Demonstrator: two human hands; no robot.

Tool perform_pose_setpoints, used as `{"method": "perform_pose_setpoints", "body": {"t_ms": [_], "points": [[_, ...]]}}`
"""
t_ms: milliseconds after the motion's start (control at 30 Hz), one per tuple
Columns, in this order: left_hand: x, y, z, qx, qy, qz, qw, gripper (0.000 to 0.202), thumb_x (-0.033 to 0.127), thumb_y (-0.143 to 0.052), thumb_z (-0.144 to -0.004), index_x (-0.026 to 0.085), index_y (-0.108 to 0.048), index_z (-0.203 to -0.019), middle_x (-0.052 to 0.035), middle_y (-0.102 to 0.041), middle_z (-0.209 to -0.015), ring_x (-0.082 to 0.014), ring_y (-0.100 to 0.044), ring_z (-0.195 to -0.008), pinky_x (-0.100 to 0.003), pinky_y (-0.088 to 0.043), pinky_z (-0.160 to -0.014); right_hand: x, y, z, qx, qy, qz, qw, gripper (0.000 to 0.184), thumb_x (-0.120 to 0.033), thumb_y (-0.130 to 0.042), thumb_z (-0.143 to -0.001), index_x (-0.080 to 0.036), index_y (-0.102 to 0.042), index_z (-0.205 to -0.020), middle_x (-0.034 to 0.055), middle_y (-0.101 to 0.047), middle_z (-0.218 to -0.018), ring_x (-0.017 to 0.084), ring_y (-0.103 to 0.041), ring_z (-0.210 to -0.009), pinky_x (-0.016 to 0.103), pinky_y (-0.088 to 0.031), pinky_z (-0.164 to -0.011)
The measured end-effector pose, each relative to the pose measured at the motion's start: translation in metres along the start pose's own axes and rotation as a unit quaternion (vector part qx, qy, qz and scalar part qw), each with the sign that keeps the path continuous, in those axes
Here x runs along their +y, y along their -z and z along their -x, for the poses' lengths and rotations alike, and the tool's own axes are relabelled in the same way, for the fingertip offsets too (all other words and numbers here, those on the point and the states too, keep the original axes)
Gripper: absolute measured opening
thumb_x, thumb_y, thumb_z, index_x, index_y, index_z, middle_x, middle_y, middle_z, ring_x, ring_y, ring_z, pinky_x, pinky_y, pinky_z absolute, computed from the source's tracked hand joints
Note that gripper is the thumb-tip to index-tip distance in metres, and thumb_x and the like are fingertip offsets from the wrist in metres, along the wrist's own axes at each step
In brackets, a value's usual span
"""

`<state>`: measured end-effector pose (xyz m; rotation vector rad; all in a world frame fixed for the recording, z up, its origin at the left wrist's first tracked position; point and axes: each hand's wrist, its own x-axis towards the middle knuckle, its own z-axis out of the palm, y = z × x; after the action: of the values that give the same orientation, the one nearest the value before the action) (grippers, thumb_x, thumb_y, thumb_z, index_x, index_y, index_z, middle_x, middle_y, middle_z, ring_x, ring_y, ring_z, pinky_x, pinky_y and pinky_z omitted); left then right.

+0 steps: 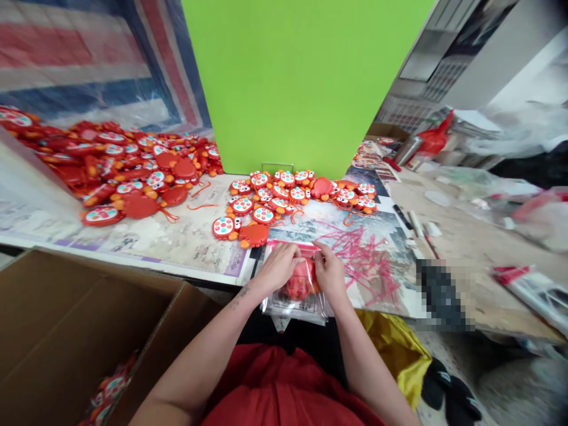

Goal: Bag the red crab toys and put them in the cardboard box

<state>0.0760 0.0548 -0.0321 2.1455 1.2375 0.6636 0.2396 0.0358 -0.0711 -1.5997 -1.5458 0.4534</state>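
Observation:
At the table's front edge lies a clear plastic bag [290, 309] with a red crab-shaped toy [302, 284] inside it. My left hand [280, 267] is closed on the bag's upper left side, its fingertips bent over the plastic. On the opposite side my right hand [329, 272] grips the upper right of the bag, thumb and fingers curled in. More bags seem to lie flat beneath this one. Just beyond my hands is a loose group of red crab toys [264, 214], some showing white faces with coloured dots, others their plain red backs.
A large heap of crab toys [128, 171] fills the left side. A bright green panel [302, 83] stands upright behind the group. Pink strips [373, 260] lie scattered at right. An open cardboard box [84, 307] holding packed toys sits at lower left. A yellow bag [394, 349] hangs below the table.

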Motion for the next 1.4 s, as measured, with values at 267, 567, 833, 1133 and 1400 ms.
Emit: {"method": "perform_pose_setpoints", "body": {"t_ms": [267,567,833,1133,1400], "points": [[-0.008,0.000,0.022,0.212,0.086,0.136,0.964,0.042,0.035,-0.060,-0.088,0.017,-0.049,-0.123,-0.0140,-0.056,-0.130,-0.0260,-0.053,-0.120,-0.043,-0.046,-0.099,-0.013,0.007,0.002,0.038,-0.020,-0.205,0.978,0.034,-0.041,-0.047,-0.094,-0.021,-0.058,-0.120,-0.0041,-0.056,-0.060,0.015,-0.058,-0.052,0.028,-0.050,-0.055],[-0.010,-0.003,0.024,0.046,0.171,0.382,0.907,0.026,0.038,-0.052,-0.090,0.015,-0.061,-0.099,-0.0088,-0.073,-0.100,-0.0194,-0.069,-0.084,-0.030,-0.055,-0.071,-0.027,0.015,-0.004,0.088,0.172,-0.011,0.981,0.028,-0.027,-0.050,-0.095,-0.024,-0.063,-0.119,0.0084,-0.069,-0.107,0.024,-0.062,-0.101,0.043,-0.049,-0.090],[0.005,0.008,0.026,0.060,0.056,0.148,0.986,0.033,0.023,-0.043,-0.093,0.017,-0.061,-0.120,-0.0102,-0.073,-0.109,-0.0254,-0.068,-0.102,-0.038,-0.051,-0.092,-0.056,0.009,-0.005,0.013,0.328,0.129,0.936,0.039,-0.017,-0.047,-0.096,-0.024,-0.057,-0.133,0.0070,-0.071,-0.094,0.024,-0.059,-0.098,0.039,-0.047,-0.087],[0.001,0.002,0.027,0.026,0.049,0.142,0.988,0.034,0.025,-0.043,-0.094,0.023,-0.063,-0.122,-0.0058,-0.074,-0.109,-0.0216,-0.068,-0.105,-0.032,-0.051,-0.092,-0.021,0.013,-0.017,0.074,0.141,-0.013,0.987,0.038,-0.017,-0.051,-0.083,-0.020,-0.056,-0.121,0.0045,-0.067,-0.088,0.019,-0.057,-0.073,0.033,-0.048,-0.068],[-0.040,-0.013,0.018,0.053,0.166,0.303,0.937,0.023,0.030,-0.054,-0.086,0.017,-0.065,-0.101,-0.0075,-0.075,-0.097,-0.0238,-0.070,-0.094,-0.037,-0.053,-0.088,0.101,0.098,-0.007,0.255,-0.124,0.127,0.951,0.023,-0.023,-0.049,-0.071,-0.015,-0.067,-0.084,0.0077,-0.065,-0.073,0.020,-0.054,-0.062,0.035,-0.043,-0.065]]}}
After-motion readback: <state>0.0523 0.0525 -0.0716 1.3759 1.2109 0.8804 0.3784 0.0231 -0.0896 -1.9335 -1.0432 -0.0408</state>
